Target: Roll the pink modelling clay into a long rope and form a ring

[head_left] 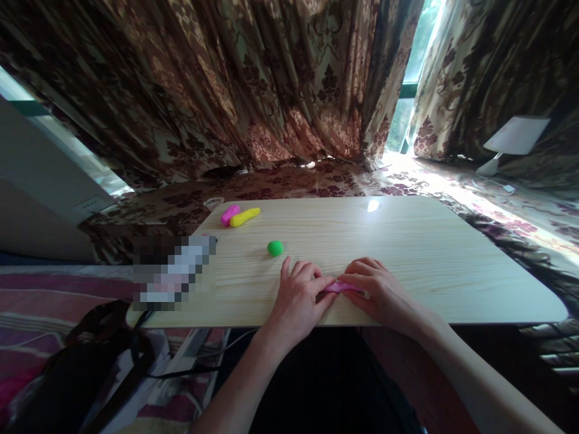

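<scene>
Near the front edge of the table, both of my hands pinch one pink strip of modelling clay (340, 287). My left hand (301, 293) grips its left end between thumb and forefinger, the other fingers bent and slightly spread. At the right end, my right hand (377, 288) holds the strip with thumb and fingers. A green clay ball (275, 248) rests on the table just beyond my left hand, apart from it. Toward the far left corner a yellow clay roll (245, 217) lies against a pink clay lump (230, 214).
The pale wooden table (407, 259) has rounded corners. A blurred-out object (181, 271) lies at its left edge, with a cable below. Behind hang patterned curtains (271, 90). A white lamp (515, 135) stands on the cloth-covered ledge at the right.
</scene>
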`<act>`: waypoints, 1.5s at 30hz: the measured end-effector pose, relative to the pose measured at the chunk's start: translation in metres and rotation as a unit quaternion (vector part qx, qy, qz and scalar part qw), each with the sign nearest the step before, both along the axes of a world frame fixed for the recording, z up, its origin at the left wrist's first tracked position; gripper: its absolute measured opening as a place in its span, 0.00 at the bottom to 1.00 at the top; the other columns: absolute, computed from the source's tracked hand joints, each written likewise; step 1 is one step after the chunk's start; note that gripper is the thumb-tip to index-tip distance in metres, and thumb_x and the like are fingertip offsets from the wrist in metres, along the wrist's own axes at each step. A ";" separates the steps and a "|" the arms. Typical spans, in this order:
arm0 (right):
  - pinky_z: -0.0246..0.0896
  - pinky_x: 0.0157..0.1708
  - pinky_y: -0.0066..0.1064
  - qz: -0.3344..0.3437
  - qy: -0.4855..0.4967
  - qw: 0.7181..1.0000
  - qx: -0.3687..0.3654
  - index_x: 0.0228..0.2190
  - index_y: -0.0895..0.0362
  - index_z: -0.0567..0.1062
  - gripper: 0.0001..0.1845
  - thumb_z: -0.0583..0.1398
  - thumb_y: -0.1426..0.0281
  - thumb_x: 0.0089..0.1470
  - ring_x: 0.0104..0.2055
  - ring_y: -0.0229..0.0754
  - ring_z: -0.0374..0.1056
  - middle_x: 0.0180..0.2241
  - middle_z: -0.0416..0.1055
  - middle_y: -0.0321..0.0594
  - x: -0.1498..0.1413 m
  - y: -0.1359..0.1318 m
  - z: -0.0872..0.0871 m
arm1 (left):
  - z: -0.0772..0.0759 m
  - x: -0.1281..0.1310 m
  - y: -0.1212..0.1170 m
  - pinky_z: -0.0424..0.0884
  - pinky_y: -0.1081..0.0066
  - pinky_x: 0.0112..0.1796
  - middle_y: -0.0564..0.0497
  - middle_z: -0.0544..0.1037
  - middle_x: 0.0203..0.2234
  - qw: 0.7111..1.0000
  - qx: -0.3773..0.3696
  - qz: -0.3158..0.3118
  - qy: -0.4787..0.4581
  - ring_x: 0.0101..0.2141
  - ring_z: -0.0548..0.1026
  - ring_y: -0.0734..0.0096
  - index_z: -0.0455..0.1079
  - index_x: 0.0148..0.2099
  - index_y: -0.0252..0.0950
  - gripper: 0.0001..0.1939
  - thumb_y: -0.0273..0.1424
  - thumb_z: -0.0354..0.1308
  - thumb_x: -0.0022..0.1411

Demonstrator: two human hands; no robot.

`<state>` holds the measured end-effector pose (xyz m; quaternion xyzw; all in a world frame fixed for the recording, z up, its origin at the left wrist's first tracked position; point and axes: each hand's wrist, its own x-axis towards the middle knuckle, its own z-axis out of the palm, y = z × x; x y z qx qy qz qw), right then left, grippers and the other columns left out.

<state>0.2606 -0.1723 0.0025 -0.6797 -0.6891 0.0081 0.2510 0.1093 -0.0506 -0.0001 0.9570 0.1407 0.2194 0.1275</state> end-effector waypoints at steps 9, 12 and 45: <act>0.55 0.44 0.38 -0.017 -0.002 1.000 0.020 0.38 0.52 0.76 0.08 0.59 0.69 0.55 0.41 0.45 0.62 0.35 0.71 0.40 0.006 -0.004 -0.005 | -0.001 0.004 -0.002 0.46 0.52 0.55 0.52 0.70 0.31 1.000 -0.003 0.005 -0.005 0.40 0.66 0.65 0.74 0.38 0.44 0.07 0.35 0.54 0.61; 0.55 0.44 0.39 -0.023 -0.004 0.999 0.022 0.37 0.52 0.76 0.07 0.59 0.68 0.56 0.41 0.45 0.62 0.34 0.71 0.40 0.009 -0.005 -0.006 | -0.002 0.006 -0.001 0.48 0.53 0.54 0.52 0.71 0.31 1.000 -0.013 0.003 -0.009 0.40 0.67 0.66 0.74 0.36 0.43 0.07 0.34 0.55 0.61; 0.56 0.42 0.39 -0.031 -0.020 0.999 0.039 0.40 0.53 0.75 0.09 0.56 0.68 0.58 0.40 0.46 0.63 0.34 0.72 0.42 0.035 -0.022 -0.012 | -0.002 0.023 -0.004 0.47 0.50 0.54 0.51 0.71 0.33 1.000 0.004 -0.011 -0.002 0.40 0.66 0.64 0.74 0.39 0.44 0.07 0.34 0.55 0.61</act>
